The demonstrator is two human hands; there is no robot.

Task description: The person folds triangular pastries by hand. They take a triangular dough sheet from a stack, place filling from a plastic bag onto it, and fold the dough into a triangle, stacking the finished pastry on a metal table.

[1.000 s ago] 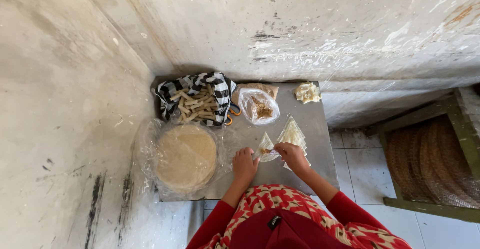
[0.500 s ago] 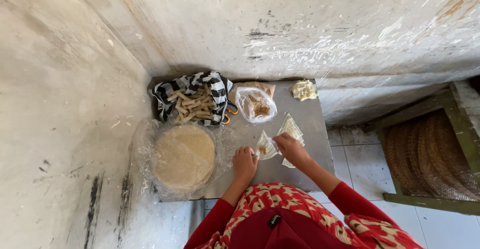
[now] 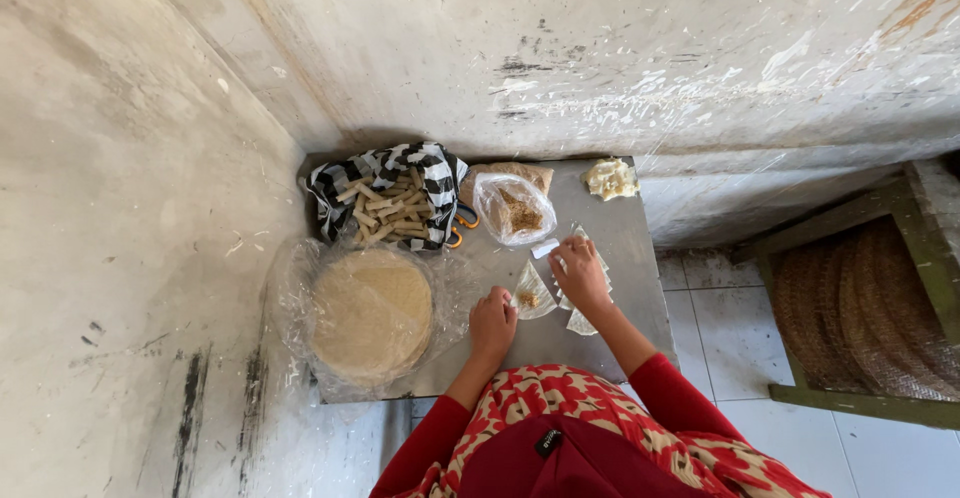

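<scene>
Between both hands' fingers point(image 3: 512, 301) lies the triangular folded wrapper point(image 3: 533, 293), touching them.

Striped bag of sticks point(image 3: 392, 200), round flatbread stack point(image 3: 371, 310), woven chair point(image 3: 872, 303).

One round stack of flatbreads point(image 3: 372, 310), one striped bag of rolled sticks point(image 3: 385, 201), one clear bag of brown filling point(image 3: 513, 210), one pale dough lump point(image 3: 610, 178), two hands.

Clear filling bag point(image 3: 512, 208), perhaps open
</scene>
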